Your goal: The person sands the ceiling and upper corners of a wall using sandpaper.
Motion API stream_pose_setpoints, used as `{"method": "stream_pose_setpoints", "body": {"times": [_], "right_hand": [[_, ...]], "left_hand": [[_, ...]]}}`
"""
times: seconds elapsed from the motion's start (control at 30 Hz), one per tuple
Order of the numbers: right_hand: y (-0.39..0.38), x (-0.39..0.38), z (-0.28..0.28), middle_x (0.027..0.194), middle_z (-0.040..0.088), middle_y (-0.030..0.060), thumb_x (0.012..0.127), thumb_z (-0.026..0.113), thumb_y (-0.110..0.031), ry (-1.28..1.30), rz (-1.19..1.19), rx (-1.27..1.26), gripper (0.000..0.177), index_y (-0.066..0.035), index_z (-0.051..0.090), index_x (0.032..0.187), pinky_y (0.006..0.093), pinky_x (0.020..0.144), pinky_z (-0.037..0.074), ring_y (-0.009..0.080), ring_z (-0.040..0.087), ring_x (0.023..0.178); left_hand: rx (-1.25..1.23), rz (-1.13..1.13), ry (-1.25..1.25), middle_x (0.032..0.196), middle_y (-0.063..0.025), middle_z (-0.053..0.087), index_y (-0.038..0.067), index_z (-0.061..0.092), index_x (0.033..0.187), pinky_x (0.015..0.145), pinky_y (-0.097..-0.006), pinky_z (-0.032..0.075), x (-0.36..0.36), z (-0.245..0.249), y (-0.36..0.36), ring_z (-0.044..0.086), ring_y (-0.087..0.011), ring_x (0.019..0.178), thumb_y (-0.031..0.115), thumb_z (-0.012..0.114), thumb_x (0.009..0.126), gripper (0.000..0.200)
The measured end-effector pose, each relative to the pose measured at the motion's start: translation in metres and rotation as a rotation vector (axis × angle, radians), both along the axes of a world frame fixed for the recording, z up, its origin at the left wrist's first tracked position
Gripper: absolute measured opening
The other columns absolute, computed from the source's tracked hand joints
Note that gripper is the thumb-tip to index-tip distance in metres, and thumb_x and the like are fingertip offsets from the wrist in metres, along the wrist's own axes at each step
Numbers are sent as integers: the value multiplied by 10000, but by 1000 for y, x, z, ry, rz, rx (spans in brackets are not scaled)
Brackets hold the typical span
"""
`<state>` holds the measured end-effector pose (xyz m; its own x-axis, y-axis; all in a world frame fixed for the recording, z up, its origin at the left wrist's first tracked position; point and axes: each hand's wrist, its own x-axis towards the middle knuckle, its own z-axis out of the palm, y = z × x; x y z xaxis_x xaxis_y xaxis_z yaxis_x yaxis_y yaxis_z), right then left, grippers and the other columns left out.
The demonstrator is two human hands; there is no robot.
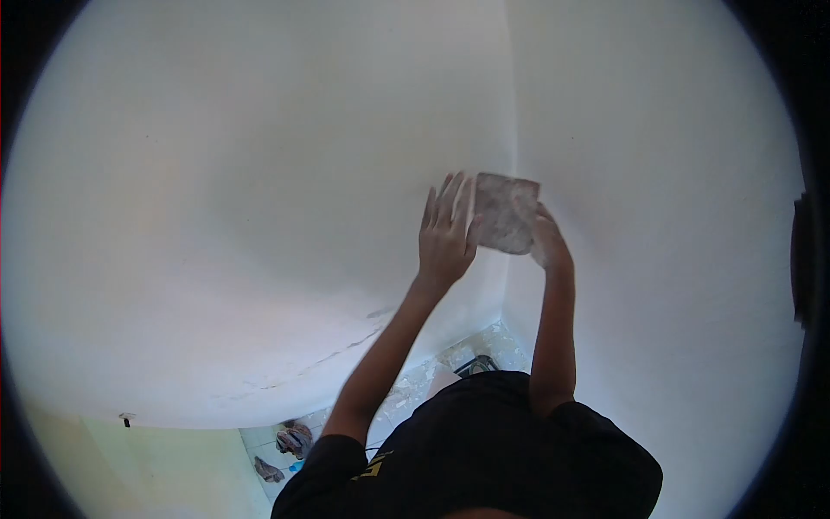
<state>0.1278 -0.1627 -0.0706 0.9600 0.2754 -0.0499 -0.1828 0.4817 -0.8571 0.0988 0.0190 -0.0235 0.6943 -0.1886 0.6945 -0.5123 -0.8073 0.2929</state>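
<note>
A square, greyish-brown sheet (pixel 506 214) with pale dusty smears is in front of the corner where two white walls meet. My right hand (pixel 546 238) grips its right edge. Just left of the sheet, my left hand (pixel 447 229) has its fingers spread and pointing up, over the left wall (pixel 303 173); its thumb is beside the sheet's left edge. Whether that thumb touches the sheet is hard to tell.
Below lies a tiled floor (pixel 261 437) with pale flakes near the corner. Crumpled cloths (pixel 294 439) are at the lower left, and a dark-framed object (pixel 475 366) stands near the corner. A crack (pixel 333 353) crosses the lower left wall. A dark object (pixel 801 259) is at the far right.
</note>
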Motion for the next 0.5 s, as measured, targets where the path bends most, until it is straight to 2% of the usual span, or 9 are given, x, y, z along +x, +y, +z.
{"method": "stream_pose_setpoints", "body": {"times": [0.03,0.07,0.13,0.17,0.23,0.33,0.4,0.43,0.5], "right_hand": [[-7,-7,14,1191,580,119,908,614,-415,-68,-167,-211,584,9,488,1289,323,895,472,189,586,1048],[-11,-13,29,1189,579,118,914,598,-435,-141,-337,-423,591,11,491,1287,321,907,456,189,579,1050],[-9,-18,51,1188,578,118,920,585,-442,-89,-413,-400,596,13,487,1293,321,925,440,192,571,1059],[-7,-20,60,1187,578,119,926,572,-450,-29,-499,-371,602,15,484,1298,322,942,423,196,564,1067],[2,-31,71,1190,577,127,934,556,-446,-66,-513,-404,604,17,471,1313,328,966,409,200,546,1103],[6,-30,71,1204,570,147,957,527,-419,-65,-534,-391,577,24,459,1321,335,992,393,224,536,1124],[16,-23,60,1227,560,174,986,487,-360,-46,-680,-489,525,43,452,1321,351,998,395,253,528,1144],[16,-17,54,1227,560,174,986,487,-360,-45,-679,-492,525,43,452,1321,351,998,395,253,528,1144],[23,-18,56,1246,549,195,1011,443,-293,-251,-663,-368,468,67,451,1309,368,999,402,275,530,1152]], "left_hand": [[329,20,-148,1488,-136,341,79,376,1425,1132,-489,246,9,14,1,345,-303,1365,258,552,920,564],[323,28,-151,1488,-136,341,79,376,1425,1132,-489,246,15,29,0,345,-303,1365,258,552,920,564],[533,50,-173,1547,-51,260,120,359,1450,1160,-504,174,29,50,-3,244,-229,1424,265,555,908,595],[528,64,-172,1547,-51,260,120,359,1450,1160,-504,174,37,54,-2,244,-229,1424,265,555,908,595],[628,85,-165,1553,-6,244,138,357,1453,1168,-484,169,44,59,2,204,-180,1433,282,530,919,580],[770,126,-247,1549,40,255,155,360,1454,1164,-485,180,57,49,4,208,-135,1427,286,511,926,564],[754,115,-252,1547,60,256,173,361,1455,1162,-487,185,60,47,12,215,-123,1422,288,510,927,560],[743,102,-252,1546,79,257,191,361,1456,1160,-489,190,64,41,14,221,-110,1418,290,508,928,557],[760,160,-274,1543,92,261,225,365,1453,1158,-489,196,59,48,21,232,-102,1413,302,512,927,552]]}}
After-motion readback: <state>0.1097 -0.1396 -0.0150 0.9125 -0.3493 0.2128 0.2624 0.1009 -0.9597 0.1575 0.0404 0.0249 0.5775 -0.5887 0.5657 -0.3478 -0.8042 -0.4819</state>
